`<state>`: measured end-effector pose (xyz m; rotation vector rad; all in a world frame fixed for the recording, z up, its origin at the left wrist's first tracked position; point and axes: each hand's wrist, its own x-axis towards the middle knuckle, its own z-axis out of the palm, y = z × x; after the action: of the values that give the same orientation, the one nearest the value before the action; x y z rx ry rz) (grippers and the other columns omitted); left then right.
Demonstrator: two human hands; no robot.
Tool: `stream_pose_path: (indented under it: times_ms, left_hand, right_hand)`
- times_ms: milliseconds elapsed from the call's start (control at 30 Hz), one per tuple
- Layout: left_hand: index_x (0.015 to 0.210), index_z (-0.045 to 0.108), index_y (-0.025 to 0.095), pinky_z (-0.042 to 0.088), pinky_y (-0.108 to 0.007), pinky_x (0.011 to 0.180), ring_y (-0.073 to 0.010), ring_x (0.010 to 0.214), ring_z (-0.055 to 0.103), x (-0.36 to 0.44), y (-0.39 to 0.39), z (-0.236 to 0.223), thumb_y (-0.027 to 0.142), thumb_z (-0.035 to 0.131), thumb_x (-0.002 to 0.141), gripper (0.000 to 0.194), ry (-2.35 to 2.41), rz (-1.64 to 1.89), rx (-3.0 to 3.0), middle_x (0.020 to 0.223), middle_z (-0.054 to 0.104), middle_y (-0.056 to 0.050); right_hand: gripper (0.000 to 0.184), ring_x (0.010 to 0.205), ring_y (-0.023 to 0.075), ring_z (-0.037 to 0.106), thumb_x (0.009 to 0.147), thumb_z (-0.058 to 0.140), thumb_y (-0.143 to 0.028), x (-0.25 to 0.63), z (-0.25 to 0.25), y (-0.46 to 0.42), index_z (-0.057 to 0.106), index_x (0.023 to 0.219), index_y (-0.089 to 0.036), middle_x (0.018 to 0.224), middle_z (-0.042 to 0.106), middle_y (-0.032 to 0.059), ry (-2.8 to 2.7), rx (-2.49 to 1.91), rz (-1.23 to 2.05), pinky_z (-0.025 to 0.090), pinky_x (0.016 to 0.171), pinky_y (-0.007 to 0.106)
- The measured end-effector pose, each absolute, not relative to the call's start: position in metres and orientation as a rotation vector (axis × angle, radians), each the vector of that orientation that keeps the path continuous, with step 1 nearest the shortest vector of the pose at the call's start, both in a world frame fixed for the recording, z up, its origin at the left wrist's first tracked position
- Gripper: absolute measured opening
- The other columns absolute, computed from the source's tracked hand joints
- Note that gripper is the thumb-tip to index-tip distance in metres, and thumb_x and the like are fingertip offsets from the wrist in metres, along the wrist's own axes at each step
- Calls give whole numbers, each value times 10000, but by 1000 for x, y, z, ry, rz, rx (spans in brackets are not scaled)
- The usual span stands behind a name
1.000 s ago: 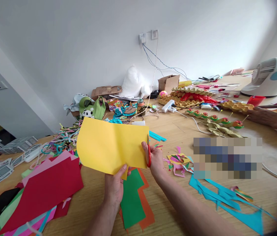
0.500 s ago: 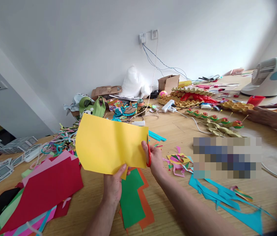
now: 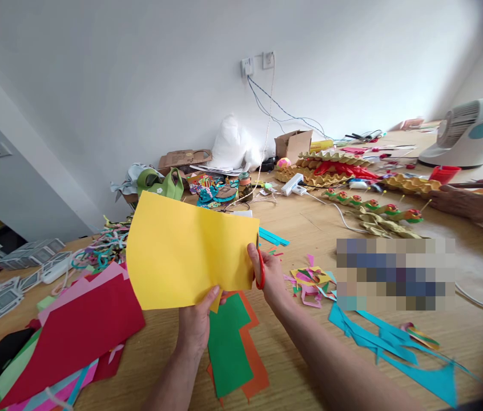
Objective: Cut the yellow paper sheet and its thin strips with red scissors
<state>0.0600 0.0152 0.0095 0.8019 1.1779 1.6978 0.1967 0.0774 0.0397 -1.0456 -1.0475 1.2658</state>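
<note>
I hold a yellow paper sheet upright above the wooden table. My left hand pinches its lower edge, thumb on the front. My right hand grips red-handled scissors at the sheet's right edge; the blades are hidden behind the paper. Below the sheet lie a green paper piece on an orange one.
Red and pink sheets are stacked at left. Cyan strips and mixed scraps lie at right. Another person's hand rests far right by egg-carton crafts. A white fan, glue gun and boxes sit at the back.
The yellow sheet has tilted and swung slightly left and up, its top-left corner rising. Both hands stay almost in place.
</note>
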Motion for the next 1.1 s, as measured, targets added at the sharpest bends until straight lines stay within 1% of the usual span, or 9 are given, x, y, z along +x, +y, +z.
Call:
stream_pose_path:
  times_ms: [67,100,233,333,433,600,767,933,1100]
  left_hand:
    - [747,675,136,519,-296,609,-190,664,655,60,15,10,213,755,614,173,1183,1709,795,762,712,-64]
    - [786,677,142,521,-296,606,-192,673,658,60,15,11,207,763,603,212,1190,1722,771,786,715,-64]
    - [1015,647,190,538,-302,590,-221,774,667,60,16,15,184,785,560,476,1214,1773,657,934,709,-75]
    - [1080,622,211,551,-310,586,-244,848,662,59,17,15,183,790,553,554,1223,1776,638,1001,695,-82]
    - [1038,640,196,557,-321,593,-244,820,671,57,18,11,187,793,551,510,1231,1799,649,956,708,-75]
    - [811,682,111,545,-331,563,-228,632,669,53,20,5,216,800,536,317,1314,1835,632,716,712,-74]
    - [705,681,131,528,-311,539,-195,566,646,53,20,3,221,793,531,225,1355,1882,651,648,696,-36]
    - [722,683,114,538,-313,555,-198,572,651,53,20,2,225,788,542,236,1387,1883,698,662,700,-56]
    - [737,675,106,545,-318,570,-202,578,654,52,20,1,227,786,550,248,1412,1885,727,672,701,-65]
  right_hand:
    - [558,412,110,456,678,525,-713,196,39,78,521,566,-166,492,550,18,-1066,-1051,1257,327,387,218]
    - [555,422,112,456,678,527,-710,196,38,78,516,566,-166,496,547,19,-1077,-1057,1251,323,390,215]
    - [551,432,107,429,680,532,-701,196,35,81,490,543,-169,477,501,4,-1123,-1065,1237,299,398,213]
    - [543,426,100,406,697,526,-690,196,32,81,498,559,-165,468,471,-10,-1144,-1047,1261,280,399,213]
    - [536,430,94,390,720,512,-679,195,31,81,482,562,-168,467,445,-19,-1172,-1050,1268,267,401,209]
    - [546,437,99,420,732,493,-681,194,33,79,482,553,-165,473,466,-9,-1245,-1066,1289,302,411,211]
    - [565,432,108,456,724,479,-699,194,35,78,504,554,-161,478,502,7,-1275,-1085,1293,331,411,215]
    - [553,423,100,434,721,493,-691,194,34,79,446,510,-182,440,444,-17,-1236,-1068,1282,317,409,211]
    - [542,427,111,461,714,510,-685,195,36,78,465,521,-181,441,472,-5,-1203,-1053,1303,345,411,214]
